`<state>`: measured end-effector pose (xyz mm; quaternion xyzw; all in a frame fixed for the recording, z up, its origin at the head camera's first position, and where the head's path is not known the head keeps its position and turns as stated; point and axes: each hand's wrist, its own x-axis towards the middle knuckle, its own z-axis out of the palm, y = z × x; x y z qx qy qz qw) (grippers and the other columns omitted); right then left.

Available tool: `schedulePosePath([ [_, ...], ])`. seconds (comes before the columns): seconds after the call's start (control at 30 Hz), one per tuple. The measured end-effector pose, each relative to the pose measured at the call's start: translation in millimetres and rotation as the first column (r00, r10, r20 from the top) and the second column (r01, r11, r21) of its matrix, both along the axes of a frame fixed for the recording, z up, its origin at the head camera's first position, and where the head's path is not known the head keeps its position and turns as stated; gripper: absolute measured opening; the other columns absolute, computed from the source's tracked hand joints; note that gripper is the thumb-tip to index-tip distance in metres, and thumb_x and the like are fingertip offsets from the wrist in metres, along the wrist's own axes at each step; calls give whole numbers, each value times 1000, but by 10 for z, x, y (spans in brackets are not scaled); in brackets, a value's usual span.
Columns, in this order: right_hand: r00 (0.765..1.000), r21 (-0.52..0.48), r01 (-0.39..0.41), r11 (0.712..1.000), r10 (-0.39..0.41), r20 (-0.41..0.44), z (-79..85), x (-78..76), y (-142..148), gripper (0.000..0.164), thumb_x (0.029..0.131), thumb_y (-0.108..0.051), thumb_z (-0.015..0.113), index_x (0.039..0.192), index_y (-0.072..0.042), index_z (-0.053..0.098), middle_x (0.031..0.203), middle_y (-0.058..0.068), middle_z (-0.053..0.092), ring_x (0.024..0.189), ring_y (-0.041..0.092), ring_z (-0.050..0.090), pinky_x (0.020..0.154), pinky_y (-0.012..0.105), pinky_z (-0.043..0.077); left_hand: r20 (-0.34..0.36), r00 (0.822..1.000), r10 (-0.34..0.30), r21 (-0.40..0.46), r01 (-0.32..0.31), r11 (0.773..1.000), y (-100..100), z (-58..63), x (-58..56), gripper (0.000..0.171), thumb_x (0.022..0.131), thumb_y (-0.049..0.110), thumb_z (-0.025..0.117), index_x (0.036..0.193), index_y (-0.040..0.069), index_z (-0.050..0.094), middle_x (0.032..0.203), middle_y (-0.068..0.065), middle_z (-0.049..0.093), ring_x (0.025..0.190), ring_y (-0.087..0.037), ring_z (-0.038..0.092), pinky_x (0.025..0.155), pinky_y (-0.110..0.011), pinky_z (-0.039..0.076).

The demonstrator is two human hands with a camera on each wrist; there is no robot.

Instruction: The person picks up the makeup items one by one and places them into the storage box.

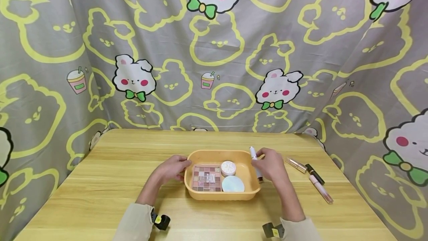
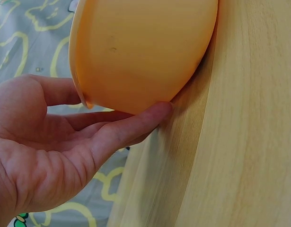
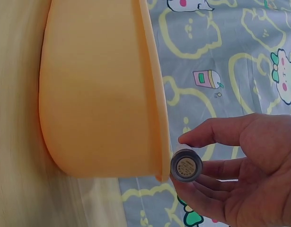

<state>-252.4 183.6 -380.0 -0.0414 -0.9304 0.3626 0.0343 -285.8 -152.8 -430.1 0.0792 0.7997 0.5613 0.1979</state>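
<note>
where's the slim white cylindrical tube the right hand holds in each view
Head: the slim white cylindrical tube is right of centre, in the right hand.
Left wrist: not in it.
Right wrist: lower right of centre, its dark-rimmed round end facing the camera.
Shared landmark: the orange rounded plastic basin.

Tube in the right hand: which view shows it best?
Head: it shows the tube lengthwise, though the right hand covers part. The right wrist view shows mainly its round end; the left wrist view shows none of it.
</note>
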Motion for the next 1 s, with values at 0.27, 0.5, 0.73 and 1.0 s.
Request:
schedulePosePath([
  [0.27, 999, 0, -34, 999, 34, -17, 1, 20, -108, 28, 84, -11, 70, 108, 4, 67, 88, 16, 71, 67, 19, 66, 55, 32, 57, 7, 1000, 7, 6, -7, 1000, -13, -1, -1, 37, 108, 18, 43, 126, -11, 58, 101, -16, 63, 88, -18, 65, 71, -34, 60],
  [0.5, 998, -3, -45, 999, 45, -32, -48, 6, -177, 29, 82, -10, 73, 108, 4, 68, 86, 16, 71, 66, 19, 66, 55, 32, 58, 4, 1000, 4, 4, -4, 1000, -11, 4, -5, 36, 108, 18, 43, 124, -10, 59, 97, -14, 61, 85, -18, 64, 70, -33, 59],
  [0.73, 996, 21, -68, 997, 69, -52, -114, -14, -260, 26, 81, -6, 77, 104, 3, 69, 84, 14, 72, 69, 19, 67, 57, 31, 57, 8, 1000, -6, 12, 6, 1000, -8, 6, -4, 39, 108, 19, 43, 128, -11, 57, 103, -18, 62, 91, -20, 66, 73, -34, 60],
  [1.0, 996, 46, -82, 996, 84, -40, -196, -21, -368, 23, 83, -1, 76, 106, 2, 71, 82, 11, 70, 67, 17, 63, 54, 27, 54, 14, 1000, -14, 19, 14, 1000, -4, 16, 13, 42, 108, 19, 43, 132, -12, 54, 108, -19, 63, 93, -20, 67, 73, -36, 61],
])
